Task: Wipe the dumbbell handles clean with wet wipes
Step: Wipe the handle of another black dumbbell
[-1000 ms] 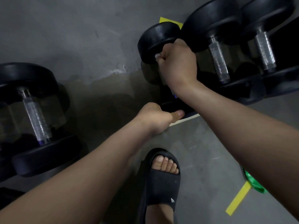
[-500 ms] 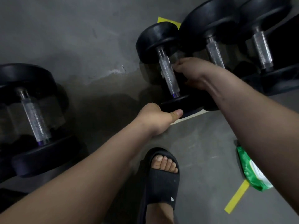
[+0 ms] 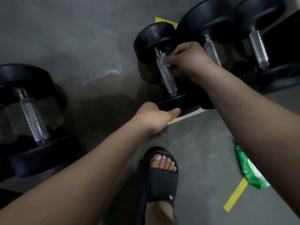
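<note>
Matt black rubber dumbbell [image 3: 155, 41] heads, shiny knurled metal handle [image 3: 168, 80], rough concrete floor [image 3: 73, 38].

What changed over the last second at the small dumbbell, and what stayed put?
The right hand was wrapped round the top of the handle a second ago, then came off to the right. It is now back, pressing the wet wipe against the handle's upper end. The left hand still grips the near head of the dumbbell, which has not moved.
</note>
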A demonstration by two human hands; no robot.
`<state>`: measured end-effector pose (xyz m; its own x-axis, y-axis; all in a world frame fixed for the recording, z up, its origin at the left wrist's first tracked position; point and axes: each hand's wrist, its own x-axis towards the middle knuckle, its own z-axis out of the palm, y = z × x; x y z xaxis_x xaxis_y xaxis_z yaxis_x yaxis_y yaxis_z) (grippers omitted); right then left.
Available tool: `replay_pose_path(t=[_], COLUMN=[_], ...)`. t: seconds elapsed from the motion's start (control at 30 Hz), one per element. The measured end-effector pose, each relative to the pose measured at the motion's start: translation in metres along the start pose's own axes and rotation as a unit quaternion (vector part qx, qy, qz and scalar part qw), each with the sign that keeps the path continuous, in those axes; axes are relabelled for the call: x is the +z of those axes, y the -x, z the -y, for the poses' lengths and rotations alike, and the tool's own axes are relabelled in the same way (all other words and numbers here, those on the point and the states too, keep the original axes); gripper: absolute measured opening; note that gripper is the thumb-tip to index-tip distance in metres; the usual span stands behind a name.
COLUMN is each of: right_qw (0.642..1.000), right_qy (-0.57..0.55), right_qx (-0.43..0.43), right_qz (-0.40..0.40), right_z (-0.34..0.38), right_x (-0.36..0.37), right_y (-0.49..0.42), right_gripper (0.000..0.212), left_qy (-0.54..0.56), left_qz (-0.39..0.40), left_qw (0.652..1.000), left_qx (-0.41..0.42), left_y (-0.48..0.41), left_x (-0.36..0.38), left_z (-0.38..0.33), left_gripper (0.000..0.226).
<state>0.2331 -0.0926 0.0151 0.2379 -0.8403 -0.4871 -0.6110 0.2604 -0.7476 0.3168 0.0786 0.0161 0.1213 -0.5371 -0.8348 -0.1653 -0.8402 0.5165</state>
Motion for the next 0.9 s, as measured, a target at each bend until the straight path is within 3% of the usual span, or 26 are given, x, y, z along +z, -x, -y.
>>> replay_pose_path(t=[0.1,0.2,0.27,0.37,0.5,0.6,0.7,0.9], right_qw=[0.992,0.938,0.938,0.966,0.989,0.974,0.933,0.864], right_qy=[0.111,0.319,0.328,0.253,0.128,0.208,0.331,0.460], right_qx=[-0.018,-0.001,-0.018,-0.059,-0.064,-0.087,-0.093,-0.037], right_qz=[0.051,0.138,0.115,0.017,-0.040,0.038,0.110,0.201], right_z=[0.003,0.009,0.012,0.011,0.003,0.003,0.007,0.017], right_x=[-0.011,-0.024,-0.020,-0.008,0.005,-0.006,-0.018,-0.019], right_y=[0.003,0.016,0.019,0.006,-0.009,0.001,0.016,0.038], right_gripper=[0.030,0.028,0.028,0.034,0.040,0.037,0.040,0.046], left_qy=[-0.009,-0.007,-0.002,0.010,0.013,0.009,0.010,0.018], left_qz=[0.001,0.004,0.006,0.003,0.013,0.011,0.004,0.005], left_qw=[1.000,1.000,1.000,1.000,1.000,1.000,1.000,1.000], left_qx=[0.001,0.001,0.001,0.005,0.000,0.006,0.008,0.010], left_y=[0.000,-0.002,-0.002,-0.001,0.001,-0.001,-0.003,-0.001], left_x=[0.001,0.000,0.000,0.000,0.001,0.001,0.001,0.000], left_z=[0.001,0.001,0.000,-0.001,-0.002,0.000,0.002,0.001], left_gripper=[0.061,0.062,0.060,0.053,0.069,0.064,0.058,0.053])
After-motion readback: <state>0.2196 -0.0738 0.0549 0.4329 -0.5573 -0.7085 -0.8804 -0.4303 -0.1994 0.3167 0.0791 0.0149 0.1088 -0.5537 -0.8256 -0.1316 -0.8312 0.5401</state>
